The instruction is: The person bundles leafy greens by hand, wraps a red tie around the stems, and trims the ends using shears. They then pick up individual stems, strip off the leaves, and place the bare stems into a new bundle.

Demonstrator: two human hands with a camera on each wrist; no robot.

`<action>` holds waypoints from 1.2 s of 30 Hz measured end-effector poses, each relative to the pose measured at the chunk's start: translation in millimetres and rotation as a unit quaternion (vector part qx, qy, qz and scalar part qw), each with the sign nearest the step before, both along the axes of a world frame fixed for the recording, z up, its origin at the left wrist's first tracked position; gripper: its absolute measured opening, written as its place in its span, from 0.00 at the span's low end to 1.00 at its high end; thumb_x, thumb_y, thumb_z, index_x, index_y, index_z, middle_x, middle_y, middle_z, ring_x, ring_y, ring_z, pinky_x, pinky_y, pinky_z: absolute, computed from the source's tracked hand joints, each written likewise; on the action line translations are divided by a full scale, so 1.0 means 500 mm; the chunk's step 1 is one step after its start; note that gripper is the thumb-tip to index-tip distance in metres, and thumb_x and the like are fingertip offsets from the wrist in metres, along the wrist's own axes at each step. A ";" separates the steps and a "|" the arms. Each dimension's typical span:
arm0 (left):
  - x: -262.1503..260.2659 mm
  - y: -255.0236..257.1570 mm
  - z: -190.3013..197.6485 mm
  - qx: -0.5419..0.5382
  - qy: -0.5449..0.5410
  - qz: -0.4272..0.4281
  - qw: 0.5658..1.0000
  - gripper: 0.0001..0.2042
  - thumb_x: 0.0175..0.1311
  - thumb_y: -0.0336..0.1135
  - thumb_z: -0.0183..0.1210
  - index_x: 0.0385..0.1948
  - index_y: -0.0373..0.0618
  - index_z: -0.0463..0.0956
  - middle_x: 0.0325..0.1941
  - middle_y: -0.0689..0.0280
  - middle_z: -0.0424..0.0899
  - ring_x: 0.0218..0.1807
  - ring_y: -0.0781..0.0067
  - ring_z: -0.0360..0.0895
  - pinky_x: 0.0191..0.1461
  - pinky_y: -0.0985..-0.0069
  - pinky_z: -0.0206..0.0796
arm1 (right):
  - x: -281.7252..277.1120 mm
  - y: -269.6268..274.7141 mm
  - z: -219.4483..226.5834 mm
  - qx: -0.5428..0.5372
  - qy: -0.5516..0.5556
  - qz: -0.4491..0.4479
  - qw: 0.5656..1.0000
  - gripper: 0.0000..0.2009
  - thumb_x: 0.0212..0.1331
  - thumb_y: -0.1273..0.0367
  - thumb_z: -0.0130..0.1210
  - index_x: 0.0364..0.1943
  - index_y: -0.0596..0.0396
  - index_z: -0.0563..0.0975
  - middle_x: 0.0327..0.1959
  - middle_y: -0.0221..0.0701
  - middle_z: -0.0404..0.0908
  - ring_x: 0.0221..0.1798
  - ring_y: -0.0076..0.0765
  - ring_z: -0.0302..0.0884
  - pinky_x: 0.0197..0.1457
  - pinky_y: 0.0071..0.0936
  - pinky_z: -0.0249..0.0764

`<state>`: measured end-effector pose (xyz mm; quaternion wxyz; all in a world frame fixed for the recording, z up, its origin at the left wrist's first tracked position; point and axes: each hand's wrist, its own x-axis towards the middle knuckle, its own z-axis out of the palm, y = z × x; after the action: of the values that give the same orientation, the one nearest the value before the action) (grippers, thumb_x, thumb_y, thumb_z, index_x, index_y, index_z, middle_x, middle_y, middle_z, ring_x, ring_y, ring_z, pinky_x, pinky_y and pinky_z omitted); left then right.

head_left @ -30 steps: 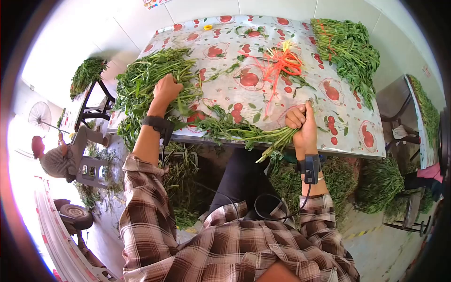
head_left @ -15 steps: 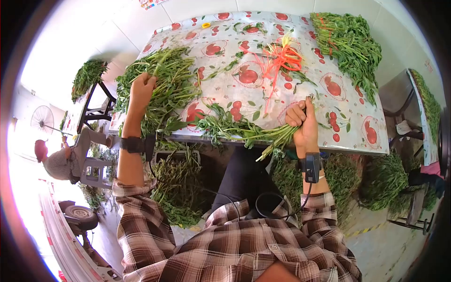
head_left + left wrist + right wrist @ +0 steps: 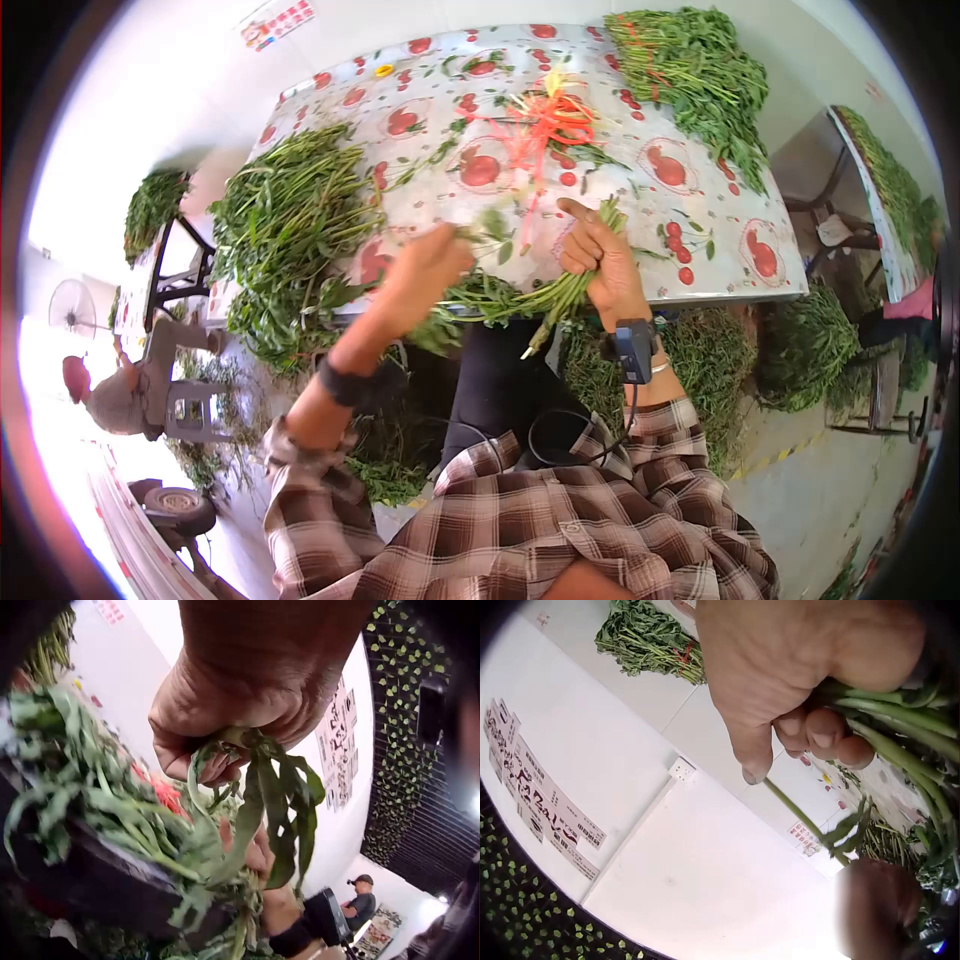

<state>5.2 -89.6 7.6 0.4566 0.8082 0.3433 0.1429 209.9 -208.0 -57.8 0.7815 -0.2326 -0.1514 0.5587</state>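
The left hand (image 3: 425,275), blurred, is in front of the table edge, left of the right hand (image 3: 605,262). In the left wrist view the left hand (image 3: 240,705) pinches a stem with drooping leaves (image 3: 279,802). The right hand grips a bunch of green stems (image 3: 560,295), its leafy part trailing left along the table edge. From the right wrist view, one thin stem (image 3: 795,814) runs between a fingertip of the right hand (image 3: 802,667) and the blurred left hand (image 3: 877,907). A large loose heap of greens (image 3: 290,210) lies at the table's left.
Red-orange ties (image 3: 550,125) lie mid-table on the patterned cloth (image 3: 420,165). Tied greens (image 3: 690,75) rest at the back right, and a yellow ring (image 3: 384,71) is near the back edge. More greens (image 3: 700,370) are below the table. A person (image 3: 120,390) sits at far left.
The left hand has come away from the heap and moved right toward the right hand, bringing a leafy stem. The right hand keeps its bunch, with a finger now extended. The head view has shifted.
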 end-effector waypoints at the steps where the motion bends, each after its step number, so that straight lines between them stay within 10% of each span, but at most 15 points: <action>1: 0.018 -0.009 -0.027 -0.014 -0.022 -0.033 0.999 0.10 0.64 0.36 0.48 0.31 0.37 0.69 0.20 0.64 0.68 0.26 0.77 0.67 0.29 0.73 0.61 | -0.002 0.001 -0.002 0.007 -0.010 0.008 1.000 0.15 0.61 0.66 0.53 0.46 0.63 0.71 0.13 0.17 0.51 0.16 0.14 0.49 0.20 0.16 0.53; 10: 0.070 -0.049 -0.006 -0.047 0.029 -0.133 0.990 0.10 0.64 0.35 0.48 0.31 0.37 0.72 0.23 0.66 0.73 0.26 0.80 0.68 0.32 0.78 0.63 | -0.006 0.005 -0.006 -0.079 -0.039 -0.054 0.995 0.10 0.60 0.64 0.54 0.37 0.56 0.74 0.18 0.20 0.63 0.21 0.18 0.62 0.25 0.21 0.64; 12: 0.034 0.033 -0.027 0.179 -0.028 -0.173 0.968 0.11 0.64 0.36 0.48 0.39 0.39 0.75 0.29 0.63 0.78 0.31 0.77 0.73 0.36 0.77 0.66 | -0.003 0.008 -0.019 -0.112 -0.051 -0.095 0.988 0.09 0.62 0.64 0.52 0.35 0.56 0.73 0.25 0.26 0.72 0.27 0.24 0.71 0.32 0.24 0.72; 14: -0.003 0.084 0.040 0.173 0.047 0.052 0.982 0.12 0.61 0.37 0.51 0.40 0.40 0.75 0.36 0.56 0.80 0.35 0.66 0.76 0.40 0.71 0.67 | -0.012 0.012 -0.008 -0.091 -0.018 -0.103 0.990 0.09 0.62 0.64 0.52 0.34 0.56 0.73 0.28 0.29 0.74 0.30 0.27 0.72 0.37 0.28 0.73; 19: -0.146 0.351 -0.024 0.333 0.105 0.240 0.906 0.12 0.52 0.39 0.57 0.34 0.42 0.77 0.34 0.59 0.80 0.38 0.60 0.77 0.44 0.67 0.68 | -0.004 0.014 -0.027 -0.018 0.053 -0.060 0.997 0.10 0.64 0.63 0.50 0.31 0.55 0.72 0.29 0.31 0.74 0.34 0.33 0.74 0.47 0.37 0.75; 24: -0.144 0.367 -0.042 0.328 0.221 0.234 0.889 0.11 0.54 0.39 0.56 0.34 0.44 0.76 0.33 0.59 0.81 0.38 0.59 0.77 0.44 0.65 0.67 | 0.000 0.018 -0.035 0.026 0.073 -0.027 0.997 0.10 0.65 0.63 0.48 0.30 0.54 0.70 0.27 0.29 0.71 0.32 0.32 0.72 0.42 0.35 0.74; 31: -0.141 0.328 0.008 0.339 0.050 0.225 0.912 0.13 0.57 0.40 0.55 0.38 0.42 0.75 0.29 0.55 0.81 0.34 0.55 0.78 0.38 0.66 0.67 | -0.003 0.014 -0.024 -0.006 0.046 -0.040 0.998 0.10 0.65 0.63 0.47 0.31 0.54 0.69 0.25 0.28 0.69 0.30 0.30 0.70 0.41 0.35 0.72; 36: -0.088 0.309 -0.022 0.310 0.119 0.125 0.935 0.13 0.54 0.42 0.56 0.29 0.39 0.77 0.26 0.51 0.79 0.32 0.51 0.77 0.38 0.62 0.66 | 0.002 0.018 -0.032 0.020 0.047 -0.012 0.999 0.11 0.65 0.62 0.47 0.30 0.53 0.69 0.24 0.26 0.68 0.28 0.27 0.68 0.40 0.33 0.71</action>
<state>-38.9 64.7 -3.6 0.1174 0.8713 0.4318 0.2013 211.0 -198.8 -73.7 0.7989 -0.1921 -0.1231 0.5565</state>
